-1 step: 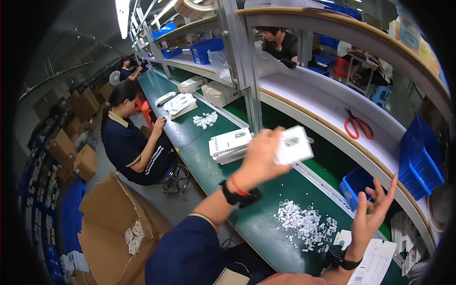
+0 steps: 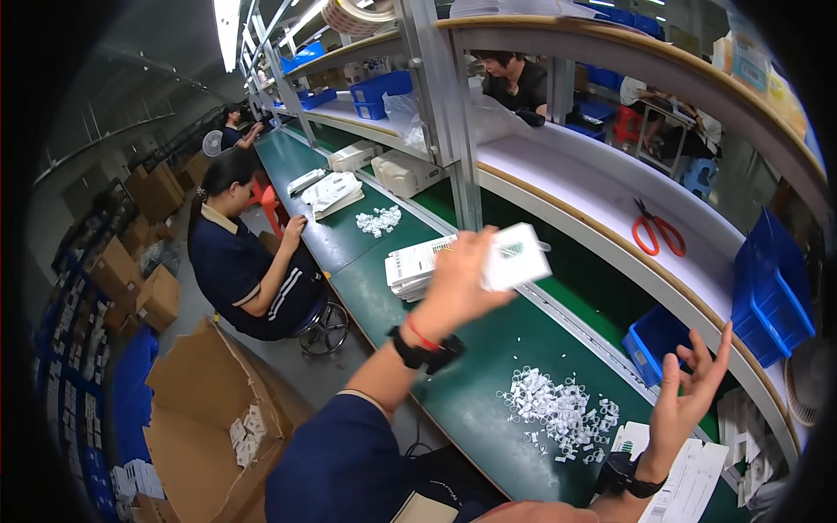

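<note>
Head view: left hand (image 2: 455, 281) raised over the green bench (image 2: 488, 349), fingers closed on a small white box (image 2: 516, 255) held in the air, clear of the surface. Right hand (image 2: 689, 394) empty, fingers spread wide, palm turned inward, above white sheets (image 2: 689, 479) at the bench edge. Pile of small white parts (image 2: 562, 411) lies between the hands. Stack of flat white packs (image 2: 411, 268) behind the left hand, possibly touching it; overlap unclear. Red scissors (image 2: 656, 230) on the white shelf (image 2: 584, 187).
</note>
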`<state>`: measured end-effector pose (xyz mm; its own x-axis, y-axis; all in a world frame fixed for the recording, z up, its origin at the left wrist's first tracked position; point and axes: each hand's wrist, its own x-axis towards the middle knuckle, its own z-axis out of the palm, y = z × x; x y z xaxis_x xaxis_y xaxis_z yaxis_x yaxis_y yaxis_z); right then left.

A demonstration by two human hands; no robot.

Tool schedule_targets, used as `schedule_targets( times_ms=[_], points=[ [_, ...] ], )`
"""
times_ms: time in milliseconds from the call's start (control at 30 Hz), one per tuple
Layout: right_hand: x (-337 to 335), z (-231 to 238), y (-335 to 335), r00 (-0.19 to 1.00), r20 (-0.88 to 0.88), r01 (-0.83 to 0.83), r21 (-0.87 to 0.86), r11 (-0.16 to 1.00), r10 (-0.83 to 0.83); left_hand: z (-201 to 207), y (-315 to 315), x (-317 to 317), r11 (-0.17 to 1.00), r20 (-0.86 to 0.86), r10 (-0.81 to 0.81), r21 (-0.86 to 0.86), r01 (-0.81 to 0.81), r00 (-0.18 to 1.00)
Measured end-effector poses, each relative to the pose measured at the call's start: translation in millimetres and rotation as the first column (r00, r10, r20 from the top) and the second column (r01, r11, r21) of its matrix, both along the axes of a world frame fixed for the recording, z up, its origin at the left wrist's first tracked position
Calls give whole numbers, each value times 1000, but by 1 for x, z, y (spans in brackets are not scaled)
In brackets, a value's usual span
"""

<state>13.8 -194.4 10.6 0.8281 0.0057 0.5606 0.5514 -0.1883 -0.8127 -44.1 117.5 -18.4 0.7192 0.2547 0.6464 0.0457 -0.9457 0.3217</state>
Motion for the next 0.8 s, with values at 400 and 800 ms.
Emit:
schedule_targets(
  times_ms=[400,800],
  points=[
    [-25,14,-48,981,168,136,-222,966,-99,-26,86,-33,959,-56,271,101,-264,961],
    [-37,-97,-111,899,25,280,-799,532,-437,-101,-45,21,802,-368,-590,-372,467,719]
  ],
)
